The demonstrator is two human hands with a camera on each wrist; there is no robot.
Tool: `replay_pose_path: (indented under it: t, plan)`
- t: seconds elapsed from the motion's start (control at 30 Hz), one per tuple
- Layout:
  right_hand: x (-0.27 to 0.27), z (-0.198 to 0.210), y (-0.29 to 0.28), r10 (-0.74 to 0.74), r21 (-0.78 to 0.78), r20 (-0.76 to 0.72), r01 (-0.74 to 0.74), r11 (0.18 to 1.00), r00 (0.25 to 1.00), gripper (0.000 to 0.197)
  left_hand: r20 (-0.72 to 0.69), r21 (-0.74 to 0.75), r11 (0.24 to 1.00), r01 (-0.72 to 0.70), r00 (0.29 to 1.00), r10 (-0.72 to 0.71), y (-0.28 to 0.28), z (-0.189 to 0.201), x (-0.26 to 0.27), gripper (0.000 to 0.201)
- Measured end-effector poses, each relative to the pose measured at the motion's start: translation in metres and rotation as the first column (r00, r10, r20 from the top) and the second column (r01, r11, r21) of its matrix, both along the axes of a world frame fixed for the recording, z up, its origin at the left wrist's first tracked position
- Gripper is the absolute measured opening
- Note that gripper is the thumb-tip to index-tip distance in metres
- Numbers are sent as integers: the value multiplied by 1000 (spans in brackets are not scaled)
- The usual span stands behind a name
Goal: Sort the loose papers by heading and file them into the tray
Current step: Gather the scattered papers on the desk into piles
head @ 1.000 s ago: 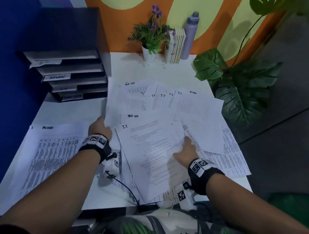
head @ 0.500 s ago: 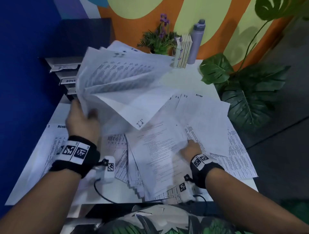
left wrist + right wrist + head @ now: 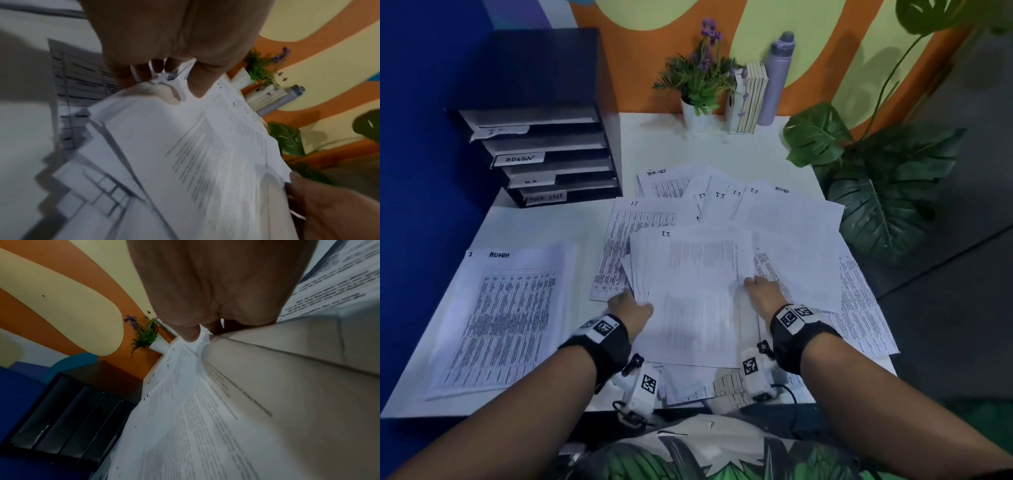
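A stack of papers headed I.T. (image 3: 698, 291) lies on the spread of loose sheets in the middle of the white table (image 3: 722, 147). My left hand (image 3: 630, 305) pinches its left edge, thumb on top (image 3: 164, 78). My right hand (image 3: 760, 291) holds its right edge, thumb over the paper (image 3: 205, 331). Behind lie more sheets headed I.T., TASK LIST and ADMIN. A dark tiered tray (image 3: 551, 150) stands at the back left, with slots labelled I.T., ADMIN and TASK LIST. An ADMIN pile (image 3: 506, 315) lies apart at the front left.
A potted plant (image 3: 697, 116), upright books (image 3: 750, 99) and a grey bottle (image 3: 775, 78) stand along the back wall. A big leafy plant (image 3: 876, 192) overhangs the table's right edge. Bare table shows between the tray and the paper spread.
My left hand had lifted a sheaf of papers high toward the tray; those papers now lie flat on the middle pile, and that hand is low at the stack's left edge. My right hand barely moved.
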State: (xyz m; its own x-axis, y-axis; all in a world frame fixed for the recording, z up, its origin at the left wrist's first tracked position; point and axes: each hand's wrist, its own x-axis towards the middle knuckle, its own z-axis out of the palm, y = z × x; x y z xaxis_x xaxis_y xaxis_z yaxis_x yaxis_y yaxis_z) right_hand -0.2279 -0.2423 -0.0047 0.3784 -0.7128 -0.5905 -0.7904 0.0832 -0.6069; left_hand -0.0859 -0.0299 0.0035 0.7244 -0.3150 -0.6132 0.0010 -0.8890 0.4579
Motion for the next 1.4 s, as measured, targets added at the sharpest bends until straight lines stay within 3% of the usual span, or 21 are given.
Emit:
replay_pose_path:
  t: [0.1,0.2,0.33,0.43,0.53,0.63,0.7,0.77,0.9,1.0,1.13,1.23,1.4]
  plan:
    - [4,-4,5,78,-58,55,-74,996,995,38,-75,27,1000,13,997,-11,-9,-2,-2,66]
    - [4,3,3,87,-12,28,-87,996,996,40,-92,-47,999,0,996,-5,-8,-6,-5,63]
    - [0,12,-2,195,87,-29,-192,978,980,45,-163,-156,977,-148,979,122,-5,-4,-8,62]
    - [-1,17,4,215,80,75,-221,972,974,39,-217,-201,959,-198,964,154,-6,-3,-8,68]
    - [-4,22,7,79,134,335,-130,982,939,39,-240,-257,928,-269,948,208,-2,-2,-5,64]
    - [-5,49,-1,26,126,535,-111,986,845,37,-315,-451,797,-402,907,280,-2,7,2,67]
    - [-2,74,-10,21,107,648,-119,987,761,37,-322,-602,677,-424,904,280,-10,27,10,49]
    - [3,97,-20,48,41,722,-112,993,690,42,-254,-710,597,-374,926,279,-20,53,19,38]
    - [3,131,-28,99,-78,815,-60,995,570,38,-135,-864,446,-234,961,243,-37,95,23,52]
    - [-9,132,-24,60,-47,851,-37,998,522,44,-104,-887,426,-177,976,190,-42,105,9,49]
    - [-24,123,-20,-10,21,852,-16,1000,524,59,-161,-887,415,-204,977,138,-38,94,-6,58]
    - [-26,132,-19,-17,28,889,-17,999,458,66,-212,-894,369,-253,966,148,-39,95,-12,65]
    - [-23,159,-21,232,-249,863,-24,968,449,79,-322,-906,227,-357,930,177,-42,105,-15,67]
